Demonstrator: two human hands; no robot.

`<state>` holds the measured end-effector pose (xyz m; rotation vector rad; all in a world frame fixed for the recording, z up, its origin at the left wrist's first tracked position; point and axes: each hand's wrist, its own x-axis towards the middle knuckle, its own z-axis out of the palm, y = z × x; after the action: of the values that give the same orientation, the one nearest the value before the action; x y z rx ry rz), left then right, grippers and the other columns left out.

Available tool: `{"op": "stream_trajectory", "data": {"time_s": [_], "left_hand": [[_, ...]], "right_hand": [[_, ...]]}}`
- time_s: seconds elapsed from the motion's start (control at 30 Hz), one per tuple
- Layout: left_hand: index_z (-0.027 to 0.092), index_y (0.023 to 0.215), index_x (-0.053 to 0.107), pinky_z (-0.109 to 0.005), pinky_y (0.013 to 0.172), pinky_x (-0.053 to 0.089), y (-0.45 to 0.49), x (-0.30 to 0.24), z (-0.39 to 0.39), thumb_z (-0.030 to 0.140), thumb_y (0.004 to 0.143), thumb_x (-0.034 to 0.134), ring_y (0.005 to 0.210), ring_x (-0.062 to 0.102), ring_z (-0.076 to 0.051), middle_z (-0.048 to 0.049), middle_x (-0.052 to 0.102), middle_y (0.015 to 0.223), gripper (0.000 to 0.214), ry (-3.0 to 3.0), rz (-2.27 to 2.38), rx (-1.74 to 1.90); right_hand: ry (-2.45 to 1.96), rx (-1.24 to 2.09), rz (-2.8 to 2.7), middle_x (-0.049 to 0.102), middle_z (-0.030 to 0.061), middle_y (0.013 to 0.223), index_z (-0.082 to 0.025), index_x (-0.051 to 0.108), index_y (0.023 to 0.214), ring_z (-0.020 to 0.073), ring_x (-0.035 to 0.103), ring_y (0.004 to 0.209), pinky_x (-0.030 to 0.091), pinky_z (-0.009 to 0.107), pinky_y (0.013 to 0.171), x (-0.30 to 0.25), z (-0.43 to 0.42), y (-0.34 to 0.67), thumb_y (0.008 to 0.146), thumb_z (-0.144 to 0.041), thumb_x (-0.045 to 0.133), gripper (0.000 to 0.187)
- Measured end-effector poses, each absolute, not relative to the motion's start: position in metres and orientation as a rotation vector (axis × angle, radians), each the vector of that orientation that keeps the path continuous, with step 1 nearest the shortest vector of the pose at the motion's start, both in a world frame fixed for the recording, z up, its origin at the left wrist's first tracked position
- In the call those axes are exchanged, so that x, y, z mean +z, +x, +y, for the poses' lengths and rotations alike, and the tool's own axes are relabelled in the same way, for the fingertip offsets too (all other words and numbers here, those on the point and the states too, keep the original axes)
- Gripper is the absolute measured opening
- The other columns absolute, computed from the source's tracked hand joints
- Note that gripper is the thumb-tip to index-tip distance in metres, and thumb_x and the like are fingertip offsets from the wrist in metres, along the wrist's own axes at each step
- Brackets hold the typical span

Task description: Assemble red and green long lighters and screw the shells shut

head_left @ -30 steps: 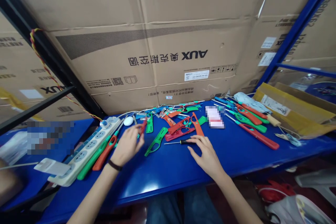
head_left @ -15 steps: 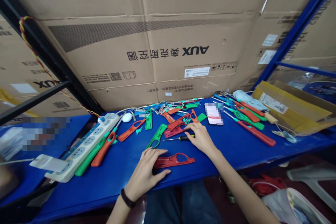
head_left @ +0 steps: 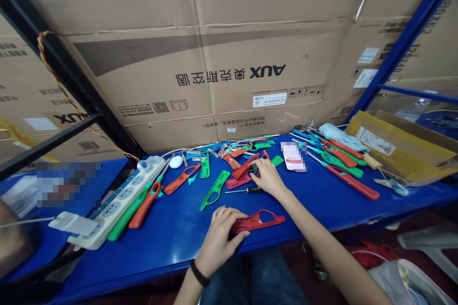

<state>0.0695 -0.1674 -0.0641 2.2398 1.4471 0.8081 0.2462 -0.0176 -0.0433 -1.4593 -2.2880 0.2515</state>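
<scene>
My left hand [head_left: 219, 237] lies near the front edge of the blue table [head_left: 171, 233], fingers curled over the left end of a red plastic handle shell [head_left: 258, 222]. My right hand [head_left: 266, 177] reaches further back into a heap of red, orange and green handle shells [head_left: 241, 171], its fingers bent down onto an orange piece. A small screwdriver [head_left: 246, 191] with a black handle lies just in front of my right hand. A green handle shell [head_left: 214, 189] rests to the left of it.
A white power strip [head_left: 121, 200] and two long lighters [head_left: 141, 205] lie at the left. More lighters [head_left: 339, 162] sit at the back right beside a yellow-brown carton [head_left: 400, 147]. Large cardboard boxes [head_left: 229, 57] wall off the back. A blue rack post [head_left: 397, 43] rises at right.
My left hand came back from the far left pile with a red handle shell and slid it rightwards along the front edge. My right hand moved from the screwdriver up into the pile.
</scene>
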Motion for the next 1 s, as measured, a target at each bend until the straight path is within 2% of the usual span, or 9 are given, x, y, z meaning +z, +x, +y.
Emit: {"op": "stream_trajectory", "data": {"time_s": [0.2,0.47,0.63,0.7,0.8,0.9,1.0], "left_hand": [[0.027,0.112,0.057,-0.049,0.104,0.033,0.074,-0.068,-0.164,0.033,0.084,0.064,0.106,0.056,-0.023,-0.0029,0.063,0.107,0.029,2.255,1.513,0.834],[0.028,0.110,0.060,-0.050,0.098,0.039,0.072,-0.068,-0.164,0.035,0.080,0.067,0.104,0.057,-0.025,-0.0039,0.063,0.106,0.031,2.231,1.591,0.890],[0.028,0.109,0.060,-0.051,0.097,0.039,0.071,-0.067,-0.164,0.034,0.080,0.066,0.103,0.057,-0.025,-0.0040,0.063,0.105,0.030,2.193,1.620,0.891],[0.027,0.108,0.060,-0.049,0.096,0.040,0.071,-0.067,-0.164,0.035,0.080,0.067,0.101,0.057,-0.025,-0.0037,0.064,0.102,0.031,2.182,1.601,0.878],[0.027,0.108,0.060,-0.043,0.091,0.042,0.072,-0.066,-0.166,0.038,0.080,0.068,0.098,0.057,-0.024,-0.0034,0.064,0.099,0.031,2.185,1.516,0.851],[0.027,0.106,0.061,-0.040,0.087,0.043,0.073,-0.063,-0.167,0.041,0.080,0.067,0.096,0.057,-0.023,-0.0039,0.064,0.100,0.030,2.193,1.425,0.815],[0.027,0.106,0.061,-0.039,0.084,0.044,0.074,-0.062,-0.167,0.042,0.080,0.067,0.095,0.057,-0.023,-0.0045,0.064,0.101,0.031,2.191,1.396,0.785]], "right_hand": [[-1.448,0.169,-2.322,0.059,0.0098,0.108,-0.018,0.060,0.108,0.0263,0.051,0.104,0.040,0.038,0.087,-0.046,-0.003,0.240,0.078,-0.012,0.059,0.031],[-1.372,0.076,-2.302,0.061,0.0072,0.091,-0.019,0.065,0.091,0.0240,0.055,0.092,0.042,0.036,0.082,-0.049,0.002,0.238,0.082,-0.015,0.060,0.012],[-1.245,0.010,-2.256,0.059,0.0069,0.095,-0.021,0.065,0.089,0.0225,0.054,0.094,0.043,0.035,0.084,-0.036,-0.036,0.252,0.083,-0.019,0.061,0.007],[-1.071,-0.036,-2.219,0.059,0.0069,0.094,-0.020,0.064,0.086,0.0213,0.055,0.090,0.043,0.033,0.081,-0.028,-0.064,0.263,0.084,-0.023,0.062,0.004],[-0.888,-0.060,-2.294,0.064,0.0026,0.081,-0.019,0.061,0.089,0.0169,0.057,0.078,0.041,0.032,0.080,-0.019,-0.100,0.281,0.091,-0.021,0.053,0.009],[-0.898,-0.081,-2.428,0.066,0.0022,0.080,-0.020,0.062,0.087,0.0165,0.059,0.077,0.038,0.034,0.082,-0.024,-0.115,0.292,0.093,-0.017,0.048,0.016],[-0.989,-0.007,-2.554,0.066,0.0029,0.081,-0.021,0.065,0.087,0.0179,0.061,0.079,0.039,0.036,0.082,-0.039,-0.108,0.292,0.091,-0.016,0.051,0.016]]}}
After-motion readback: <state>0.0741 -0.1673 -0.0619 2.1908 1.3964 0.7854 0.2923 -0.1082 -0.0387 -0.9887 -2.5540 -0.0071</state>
